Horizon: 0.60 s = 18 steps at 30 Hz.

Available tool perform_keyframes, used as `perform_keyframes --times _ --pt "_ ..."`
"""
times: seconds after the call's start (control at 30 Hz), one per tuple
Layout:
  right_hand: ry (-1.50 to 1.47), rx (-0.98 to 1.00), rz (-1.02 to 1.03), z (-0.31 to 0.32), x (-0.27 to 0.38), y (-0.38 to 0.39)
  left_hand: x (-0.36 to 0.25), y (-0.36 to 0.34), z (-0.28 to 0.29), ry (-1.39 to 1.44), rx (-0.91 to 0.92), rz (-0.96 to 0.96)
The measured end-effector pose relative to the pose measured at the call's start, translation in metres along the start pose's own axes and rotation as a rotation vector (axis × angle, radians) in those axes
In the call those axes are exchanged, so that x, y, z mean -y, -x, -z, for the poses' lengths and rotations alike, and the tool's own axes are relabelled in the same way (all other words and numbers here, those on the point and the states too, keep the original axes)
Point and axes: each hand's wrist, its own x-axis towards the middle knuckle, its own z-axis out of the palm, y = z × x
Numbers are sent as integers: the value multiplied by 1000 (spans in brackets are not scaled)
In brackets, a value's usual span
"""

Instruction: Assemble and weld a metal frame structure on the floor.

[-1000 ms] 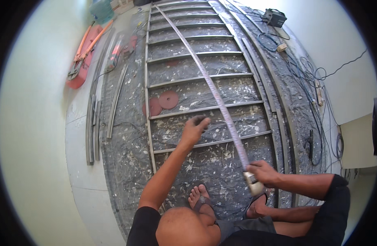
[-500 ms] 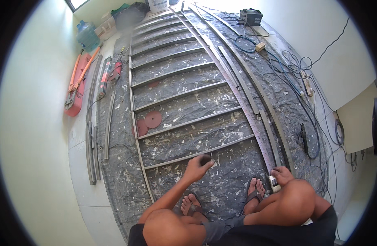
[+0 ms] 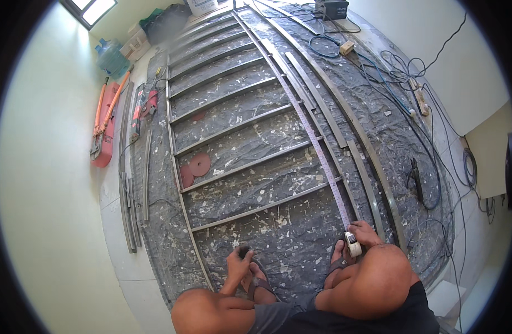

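My right hand point(image 3: 367, 234) grips a white tape measure point(image 3: 353, 245) beside my right foot. Its pale blade point(image 3: 313, 138) is pulled out, running away from me along the right rail of a ladder-like metal frame point(image 3: 261, 210). Near my left foot, my left hand point(image 3: 239, 265) is closed, its fingers curled around something small and dark that I cannot make out. It is apart from the frame, just short of its nearest crossbar. The far end of the blade is too small to tell.
Loose metal tubes point(image 3: 365, 177) lie right of the frame. Red discs point(image 3: 200, 165) rest between its crossbars. An orange-handled bolt cutter point(image 3: 109, 114) lies on a red case at left. Cables and a dark clamp point(image 3: 416, 179) are at right, a black machine point(image 3: 331, 9) farther back.
My right hand has moved left with the tape measure, and the blade has swung left over the crossbar ends. My left hand has drawn back toward my left foot.
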Motion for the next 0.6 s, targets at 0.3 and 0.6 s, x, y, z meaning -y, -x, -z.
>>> perform_keyframes --times 0.3,0.6 --pt "-45 -56 26 19 25 -8 1 -10 -15 59 -43 -12" --pt "106 -83 89 29 61 -25 15 -11 -12 216 -82 12"
